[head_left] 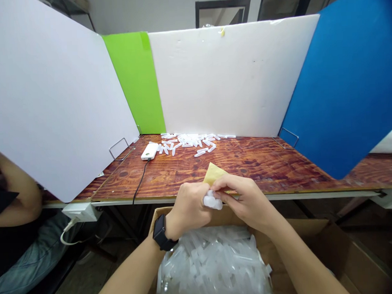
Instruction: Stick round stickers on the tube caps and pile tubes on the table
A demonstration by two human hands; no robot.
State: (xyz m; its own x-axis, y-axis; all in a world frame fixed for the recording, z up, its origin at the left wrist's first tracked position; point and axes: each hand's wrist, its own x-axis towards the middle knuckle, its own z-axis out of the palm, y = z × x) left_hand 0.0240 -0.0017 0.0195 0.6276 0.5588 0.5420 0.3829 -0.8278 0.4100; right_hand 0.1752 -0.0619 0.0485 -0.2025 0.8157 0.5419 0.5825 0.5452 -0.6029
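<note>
My left hand, with a black watch on the wrist, is closed around a small bundle of white plastic tubes, rounded ends facing me. Thumb and forefinger of my right hand pinch at the upper edge of that bundle, seemingly on one tube. A piece of yellow paper sticks up behind the fingers; which hand grips it is hidden. Below both hands, a cardboard box holds a clear plastic bag full of similar translucent tubes.
Loose white tubes lie scattered at the back of the wooden table. Left of them is a white device with a black cable. White, green and blue panels enclose the table. Another person's arm shows at left, beside a power socket.
</note>
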